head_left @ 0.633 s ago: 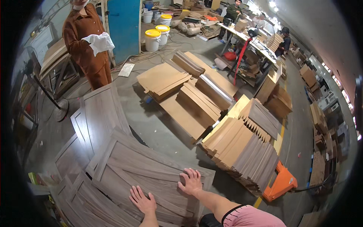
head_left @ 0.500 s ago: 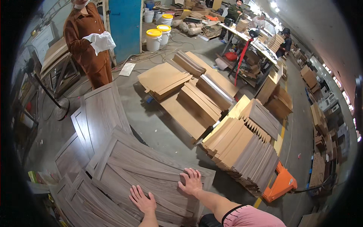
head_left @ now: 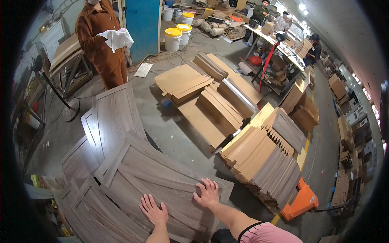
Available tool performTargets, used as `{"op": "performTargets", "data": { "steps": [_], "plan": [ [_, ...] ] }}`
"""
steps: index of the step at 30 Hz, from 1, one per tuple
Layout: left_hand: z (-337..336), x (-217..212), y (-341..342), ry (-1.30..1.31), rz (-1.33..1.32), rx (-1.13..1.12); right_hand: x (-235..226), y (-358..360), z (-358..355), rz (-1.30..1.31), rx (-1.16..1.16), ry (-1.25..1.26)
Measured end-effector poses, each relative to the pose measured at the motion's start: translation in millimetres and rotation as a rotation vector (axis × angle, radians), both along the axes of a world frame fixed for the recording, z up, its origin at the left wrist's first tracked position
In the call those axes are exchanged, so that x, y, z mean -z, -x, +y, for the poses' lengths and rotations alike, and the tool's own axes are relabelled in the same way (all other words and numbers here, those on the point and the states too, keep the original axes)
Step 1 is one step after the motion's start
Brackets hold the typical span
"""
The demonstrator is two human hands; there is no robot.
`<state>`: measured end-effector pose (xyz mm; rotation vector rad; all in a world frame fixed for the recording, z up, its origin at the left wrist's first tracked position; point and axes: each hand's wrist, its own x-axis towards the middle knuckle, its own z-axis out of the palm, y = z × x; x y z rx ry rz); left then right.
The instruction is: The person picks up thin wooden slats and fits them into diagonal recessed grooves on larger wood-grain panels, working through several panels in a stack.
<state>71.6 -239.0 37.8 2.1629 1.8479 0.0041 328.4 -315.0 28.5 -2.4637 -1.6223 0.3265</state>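
Observation:
A grey-brown wood-grain panel [head_left: 162,172], framed and crossed by slanting strips, lies before me on top of other panels. My left hand [head_left: 154,211] rests flat on its near middle, fingers spread. To the right, my right hand [head_left: 208,193] is also laid palm down close to the panel's right end, its fingers apart. Neither hand holds anything. Similar panels lie partly covered at the lower left [head_left: 95,210], and another panel [head_left: 115,117] with a bright glare stretches beyond, toward a person in brown.
The person in brown [head_left: 101,44] holds a white cloth [head_left: 117,39]. Wood-coloured boards [head_left: 219,117] are stacked ahead; a pile of upright pieces [head_left: 259,158] stands right, beside an orange pallet jack [head_left: 300,200]. Lidded buckets [head_left: 173,40] and a stand fan [head_left: 71,110] are farther off.
The view has turned slightly left, so the surroundings sit farther right in the picture. Both hands keep about the same places on the panel.

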Motion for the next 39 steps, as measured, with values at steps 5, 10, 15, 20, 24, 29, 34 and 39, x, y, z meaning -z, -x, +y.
{"op": "performTargets", "data": {
  "steps": [5,10,15,20,24,29,34,39],
  "plan": [
    [-0.6,2.5,1.4,-0.026,0.055,-0.018,1.4,-1.7,5.1,0.033,-0.021,-0.050],
    [3.5,-1.3,-5.5,0.010,0.078,-0.027,2.3,-1.7,3.9,0.037,0.010,0.026],
    [1.1,5.7,-0.9,-0.018,0.071,-0.018,0.1,0.0,3.3,0.044,0.011,0.005],
    [1.7,5.7,-1.0,-0.017,0.041,-0.008,0.4,-0.5,2.4,0.048,0.025,0.038],
    [2.6,3.3,-2.5,-0.031,0.035,-0.017,1.2,-2.3,5.2,0.030,0.002,0.010],
    [3.0,-1.0,-4.9,0.008,0.062,-0.014,4.1,-3.0,3.6,0.030,0.007,0.015],
    [2.2,-2.3,-3.5,0.017,0.065,-0.025,1.7,-1.0,3.4,0.041,0.003,0.032],
    [2.4,-1.9,-2.8,0.028,0.064,-0.040,1.0,0.1,3.4,0.030,-0.001,0.033]
  ]
}}
